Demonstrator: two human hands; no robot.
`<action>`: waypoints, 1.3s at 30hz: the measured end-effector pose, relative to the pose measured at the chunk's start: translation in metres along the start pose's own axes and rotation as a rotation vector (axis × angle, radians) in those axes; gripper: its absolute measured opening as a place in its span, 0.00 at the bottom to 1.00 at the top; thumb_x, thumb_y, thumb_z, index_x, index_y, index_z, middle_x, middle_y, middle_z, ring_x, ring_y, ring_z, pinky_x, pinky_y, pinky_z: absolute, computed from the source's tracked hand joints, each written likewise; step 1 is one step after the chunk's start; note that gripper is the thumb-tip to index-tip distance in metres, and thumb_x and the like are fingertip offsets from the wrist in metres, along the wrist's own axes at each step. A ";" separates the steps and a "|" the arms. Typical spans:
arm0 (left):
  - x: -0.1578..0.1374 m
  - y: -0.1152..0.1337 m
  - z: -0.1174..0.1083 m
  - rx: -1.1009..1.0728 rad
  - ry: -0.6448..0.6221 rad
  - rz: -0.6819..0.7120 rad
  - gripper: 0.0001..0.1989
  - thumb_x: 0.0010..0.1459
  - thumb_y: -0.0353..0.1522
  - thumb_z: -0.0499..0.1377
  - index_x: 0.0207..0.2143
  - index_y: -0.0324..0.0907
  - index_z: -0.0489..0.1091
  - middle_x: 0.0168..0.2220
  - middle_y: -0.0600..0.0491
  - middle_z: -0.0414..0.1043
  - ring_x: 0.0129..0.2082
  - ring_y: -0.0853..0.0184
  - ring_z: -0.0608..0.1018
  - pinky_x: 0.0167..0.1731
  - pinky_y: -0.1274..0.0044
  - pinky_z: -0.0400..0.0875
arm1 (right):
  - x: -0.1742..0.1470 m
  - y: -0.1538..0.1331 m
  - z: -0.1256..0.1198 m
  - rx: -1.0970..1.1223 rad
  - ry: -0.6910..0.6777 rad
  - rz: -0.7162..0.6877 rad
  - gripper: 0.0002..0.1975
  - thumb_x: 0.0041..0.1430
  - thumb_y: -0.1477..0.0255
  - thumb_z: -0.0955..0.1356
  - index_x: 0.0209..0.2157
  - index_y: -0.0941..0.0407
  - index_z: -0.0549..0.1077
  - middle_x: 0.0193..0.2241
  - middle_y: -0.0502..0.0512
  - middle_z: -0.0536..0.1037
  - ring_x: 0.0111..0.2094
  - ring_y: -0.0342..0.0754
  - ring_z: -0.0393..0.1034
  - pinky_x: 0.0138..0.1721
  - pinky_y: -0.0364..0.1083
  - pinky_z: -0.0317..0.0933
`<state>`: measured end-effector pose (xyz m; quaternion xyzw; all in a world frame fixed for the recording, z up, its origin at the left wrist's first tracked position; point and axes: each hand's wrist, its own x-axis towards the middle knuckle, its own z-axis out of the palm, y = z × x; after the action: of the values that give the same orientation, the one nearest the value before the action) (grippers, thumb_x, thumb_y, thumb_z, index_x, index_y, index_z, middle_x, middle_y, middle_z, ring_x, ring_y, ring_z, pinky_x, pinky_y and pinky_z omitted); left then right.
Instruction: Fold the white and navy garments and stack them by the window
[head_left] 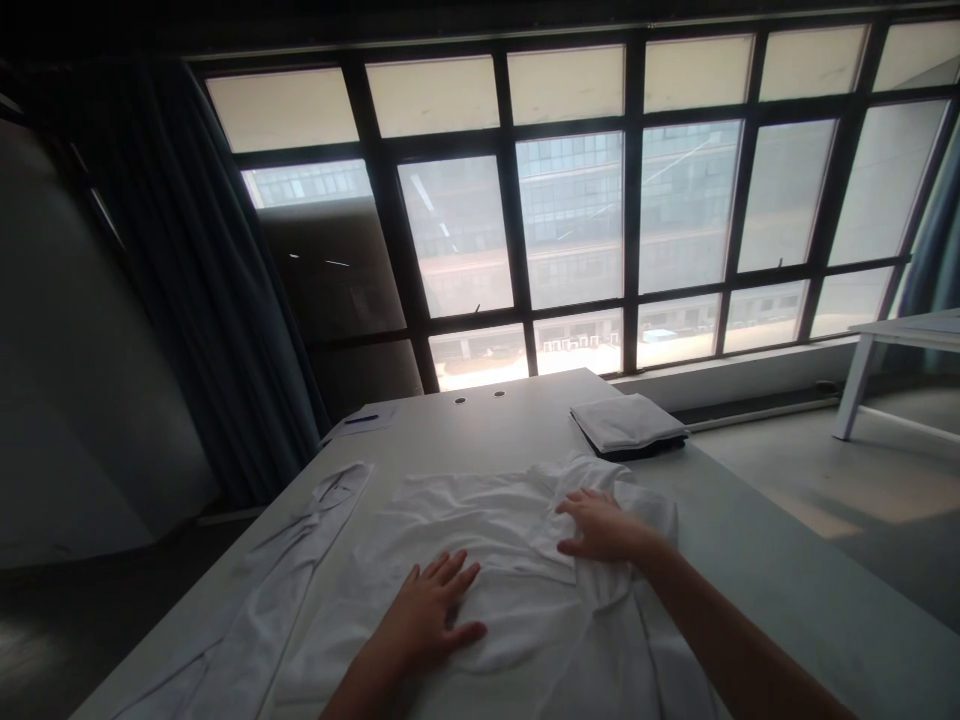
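A white garment (517, 600), creased and partly bunched on its right side, lies spread over the white table in front of me. My left hand (431, 610) rests flat on its near left part, fingers spread. Farther up and to the right, my right hand (600, 525) lies on the bunched cloth with its fingers stretched out. The garment's exact kind cannot be made out. To the left lies another white garment (262, 590), long and wrinkled, apart from both hands.
A folded stack of white and black cloth (630, 420) sits at the table's far right edge. Paper with a pen (361, 419) lies at the far left of the table (450, 435). Beyond are windows, a dark curtain (187, 270) and a second white table (862, 380).
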<state>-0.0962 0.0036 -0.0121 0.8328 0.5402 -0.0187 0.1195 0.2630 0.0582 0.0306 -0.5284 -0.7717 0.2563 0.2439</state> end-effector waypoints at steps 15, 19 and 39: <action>-0.010 -0.011 -0.004 0.256 0.212 -0.447 0.32 0.65 0.48 0.49 0.62 0.36 0.67 0.57 0.34 0.71 0.52 0.45 0.76 0.48 0.59 0.71 | -0.047 -0.079 0.015 -0.191 -0.489 -0.256 0.32 0.52 0.49 0.71 0.56 0.48 0.75 0.48 0.59 0.81 0.48 0.60 0.76 0.47 0.51 0.67; -0.019 0.025 -0.015 0.231 0.122 -0.350 0.20 0.63 0.40 0.53 0.46 0.36 0.77 0.44 0.36 0.79 0.43 0.48 0.81 0.43 0.63 0.74 | -0.034 -0.063 0.044 -0.257 -0.425 -0.219 0.28 0.57 0.51 0.67 0.52 0.54 0.77 0.45 0.64 0.82 0.45 0.63 0.77 0.45 0.54 0.68; 0.017 -0.018 0.020 -0.049 0.268 -0.010 0.27 0.67 0.47 0.53 0.66 0.52 0.62 0.70 0.48 0.56 0.69 0.53 0.58 0.67 0.56 0.51 | -0.018 -0.076 0.045 -0.200 -0.036 -0.289 0.14 0.66 0.69 0.62 0.47 0.52 0.76 0.46 0.58 0.78 0.48 0.52 0.72 0.51 0.47 0.61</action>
<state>-0.1032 0.0218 -0.0373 0.8219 0.5558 0.1054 0.0666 0.1865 0.0118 0.0448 -0.4287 -0.8656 0.1500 0.2107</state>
